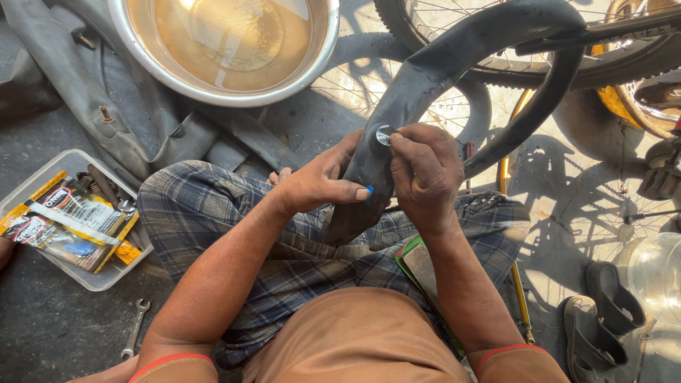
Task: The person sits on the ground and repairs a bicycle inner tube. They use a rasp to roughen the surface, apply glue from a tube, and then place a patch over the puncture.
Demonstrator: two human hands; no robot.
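Centrally, black inner tube [425,78] loops up from lap toward 1 o'clock. Left hand [319,184] wrapped around tube, steadying it. Right hand [425,170] pinches small round patch [384,135] against rubber. Step in hand, judging: seating patch. Next likely calls for firm, even thumb pressure. Water basin [227,42] at 11 o'clock; tray of patch supplies [67,216] at 9 o'clock.

Left hand [323,186] gripping black inner tube [425,78] over lap; right hand [424,170] pressing round patch [384,135] onto it.
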